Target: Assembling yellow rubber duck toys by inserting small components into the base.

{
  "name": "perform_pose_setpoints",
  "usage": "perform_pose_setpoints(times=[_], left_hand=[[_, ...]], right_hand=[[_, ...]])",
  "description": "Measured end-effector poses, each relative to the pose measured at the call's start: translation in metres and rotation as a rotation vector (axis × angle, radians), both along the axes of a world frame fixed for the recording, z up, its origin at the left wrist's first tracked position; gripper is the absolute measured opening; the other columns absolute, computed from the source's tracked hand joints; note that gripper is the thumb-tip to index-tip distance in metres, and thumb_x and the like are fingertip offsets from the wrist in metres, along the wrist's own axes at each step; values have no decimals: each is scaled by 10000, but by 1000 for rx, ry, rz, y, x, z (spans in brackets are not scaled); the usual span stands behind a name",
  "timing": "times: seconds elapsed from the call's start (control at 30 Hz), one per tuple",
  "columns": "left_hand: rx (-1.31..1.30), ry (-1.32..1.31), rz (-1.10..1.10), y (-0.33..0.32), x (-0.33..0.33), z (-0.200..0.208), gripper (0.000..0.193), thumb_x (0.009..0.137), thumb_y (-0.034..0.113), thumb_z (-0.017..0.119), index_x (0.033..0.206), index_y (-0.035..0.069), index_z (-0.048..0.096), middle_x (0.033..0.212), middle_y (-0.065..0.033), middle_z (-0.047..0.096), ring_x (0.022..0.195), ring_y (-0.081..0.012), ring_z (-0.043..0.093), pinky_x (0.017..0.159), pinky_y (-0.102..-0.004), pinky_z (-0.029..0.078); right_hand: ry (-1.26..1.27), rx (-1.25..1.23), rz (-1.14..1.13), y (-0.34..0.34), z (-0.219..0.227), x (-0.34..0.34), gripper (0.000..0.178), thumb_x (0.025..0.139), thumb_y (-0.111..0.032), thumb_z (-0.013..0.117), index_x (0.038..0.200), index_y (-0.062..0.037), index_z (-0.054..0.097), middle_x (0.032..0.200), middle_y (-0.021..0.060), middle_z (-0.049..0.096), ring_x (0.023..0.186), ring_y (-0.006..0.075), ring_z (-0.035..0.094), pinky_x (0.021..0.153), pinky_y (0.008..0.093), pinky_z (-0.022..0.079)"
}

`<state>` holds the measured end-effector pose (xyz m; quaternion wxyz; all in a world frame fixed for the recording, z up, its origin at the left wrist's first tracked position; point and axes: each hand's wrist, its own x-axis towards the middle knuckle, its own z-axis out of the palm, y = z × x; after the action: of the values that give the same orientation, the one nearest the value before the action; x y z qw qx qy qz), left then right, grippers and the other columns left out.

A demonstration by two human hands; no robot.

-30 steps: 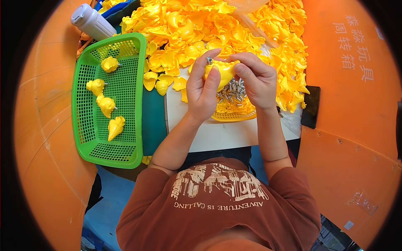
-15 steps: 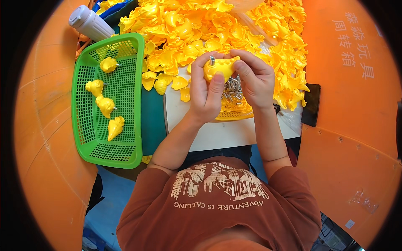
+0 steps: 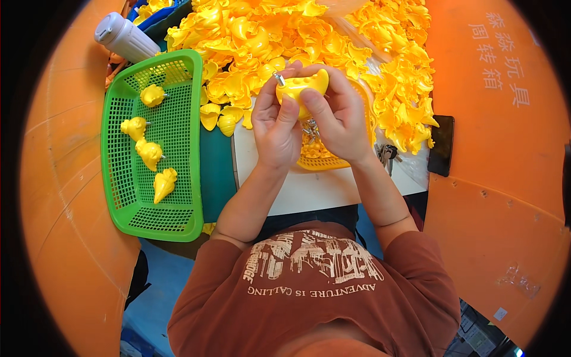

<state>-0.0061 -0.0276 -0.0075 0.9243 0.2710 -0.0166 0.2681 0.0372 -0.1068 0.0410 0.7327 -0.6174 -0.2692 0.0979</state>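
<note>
Between both hands is a glossy yellow plastic toy part (image 3: 302, 94) with a metal pin (image 3: 279, 78) sticking out of its left end. My left hand (image 3: 276, 128) grips that end, thumb pressed on its lower side. On the other end my right hand (image 3: 338, 116) is closed, with its thumb across the near face and fingers behind. The far fingers are partly hidden. Below the hands a yellow basket (image 3: 324, 163) holds small metal pins (image 3: 310, 128) and yellow pieces, partly covered by my right hand.
To the left, a green basket (image 3: 197, 149) holds several yellow parts (image 3: 148, 153), some with pins. A heap of yellow shell pieces (image 3: 256, 41) covers the table's far side. A white bottle (image 3: 126, 37) lies beyond the green basket. At right are keys (image 3: 388, 153) and a dark flat object (image 3: 441, 146).
Both hands have shifted slightly left with the yellow part, which has been turned so a smooth curved side shows. More of the yellow basket and the keys is uncovered.
</note>
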Motion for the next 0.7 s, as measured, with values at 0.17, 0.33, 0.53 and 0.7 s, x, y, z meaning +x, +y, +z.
perform_pose_setpoints(times=[0.17, 0.33, 0.53, 0.7], left_hand=[[189, 140, 17, -3, -1, 5, 436, 878, 185, 583, 1219, -54, 456, 1242, -173, 506, 1110, -211, 513, 976, -343, 383], [119, 42, -40, 9, 4, 3, 460, 865, 188, 603, 1207, -81, 454, 1261, -172, 492, 1093, -198, 522, 956, -325, 401], [226, 46, -121, 13, 6, 6, 473, 826, 188, 655, 1186, -59, 476, 1281, -162, 469, 1117, -199, 504, 919, -295, 432], [169, 62, -209, 17, 6, -3, 481, 815, 174, 666, 1208, -24, 472, 1290, -153, 455, 1105, -184, 502, 868, -267, 464]], right_hand=[[11, 6, -147, 7, -12, 0, 163, 935, -153, 451, 957, -5, 516, 877, 52, 591, 780, 93, 559, 680, 215, 453], [487, 299, -41, 5, -18, 18, 211, 936, -215, 430, 927, -33, 536, 830, 60, 598, 723, 114, 584, 611, 240, 473], [797, 227, 198, -1, -8, 19, 286, 944, -325, 410, 963, -74, 546, 752, 53, 595, 518, 129, 564, 399, 239, 438], [821, 184, 142, -1, -1, 11, 365, 946, -405, 385, 1024, -74, 519, 712, 50, 567, 420, 114, 499, 326, 215, 363]])
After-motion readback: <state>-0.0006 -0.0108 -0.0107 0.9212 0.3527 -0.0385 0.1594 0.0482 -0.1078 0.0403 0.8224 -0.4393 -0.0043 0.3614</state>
